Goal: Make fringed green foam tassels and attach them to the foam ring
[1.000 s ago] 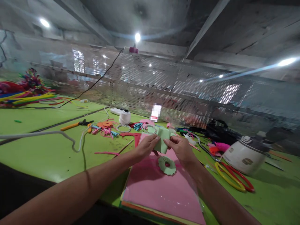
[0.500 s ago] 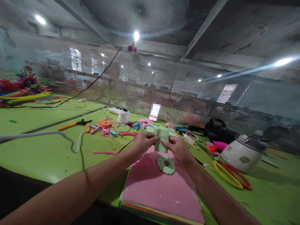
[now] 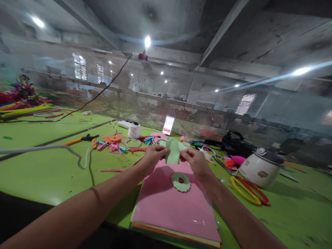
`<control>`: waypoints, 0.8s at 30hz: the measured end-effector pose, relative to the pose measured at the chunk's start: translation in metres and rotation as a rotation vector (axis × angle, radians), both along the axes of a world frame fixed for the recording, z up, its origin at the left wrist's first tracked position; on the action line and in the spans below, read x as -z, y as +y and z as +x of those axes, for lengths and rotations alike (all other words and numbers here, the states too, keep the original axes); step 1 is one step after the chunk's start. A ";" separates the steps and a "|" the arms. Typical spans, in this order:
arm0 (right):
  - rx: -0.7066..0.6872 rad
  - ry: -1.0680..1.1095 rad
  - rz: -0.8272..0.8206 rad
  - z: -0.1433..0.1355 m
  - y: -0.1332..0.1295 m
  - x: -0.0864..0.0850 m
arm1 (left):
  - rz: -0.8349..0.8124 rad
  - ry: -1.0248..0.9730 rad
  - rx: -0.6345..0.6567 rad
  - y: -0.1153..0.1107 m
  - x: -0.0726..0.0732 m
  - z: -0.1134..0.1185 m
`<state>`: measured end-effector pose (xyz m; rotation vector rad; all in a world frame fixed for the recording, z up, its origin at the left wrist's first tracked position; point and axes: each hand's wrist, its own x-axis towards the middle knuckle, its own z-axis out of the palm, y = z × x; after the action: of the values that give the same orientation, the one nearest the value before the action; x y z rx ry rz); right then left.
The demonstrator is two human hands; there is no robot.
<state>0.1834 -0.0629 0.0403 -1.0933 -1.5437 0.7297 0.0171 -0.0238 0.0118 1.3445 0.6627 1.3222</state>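
A small pale green sheet [image 3: 172, 152] is held up between my two hands, over the far end of a stack of coloured sheets with pink [image 3: 176, 214] on top. My left hand [image 3: 155, 156] pinches its left edge. At its right edge, my right hand [image 3: 194, 159] grips it between thumb and fingers. Just below the hands, a round green scalloped piece [image 3: 181, 182] with a red centre lies flat on the pink sheet.
Orange-handled pliers [image 3: 77, 140], pink and blue strips [image 3: 114, 147] and a white spool [image 3: 134, 130] lie left. A white pot-like appliance [image 3: 260, 167] and scissors with yellow and red handles [image 3: 250, 190] are right. A lit phone [image 3: 168, 125] stands behind.
The green sheet has turned to a broader, flatter view, and my right fingers have shifted from its front to its right edge. The whole view has moved slightly.
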 end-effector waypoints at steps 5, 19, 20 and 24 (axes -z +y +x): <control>-0.019 -0.043 -0.017 -0.001 -0.001 0.001 | -0.024 0.021 0.058 -0.003 0.004 0.004; 0.060 -0.103 0.016 -0.011 -0.010 0.001 | -0.096 -0.065 0.268 -0.017 -0.003 0.004; 0.057 -0.107 0.015 -0.011 -0.010 0.002 | -0.092 -0.051 0.282 -0.017 -0.002 0.004; 0.018 -0.111 -0.015 -0.008 -0.008 0.002 | -0.077 -0.008 0.265 -0.017 -0.002 0.004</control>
<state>0.1758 -0.0710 0.0382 -1.1743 -1.6222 0.6797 0.0214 -0.0405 0.0135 1.3143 0.5051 1.0777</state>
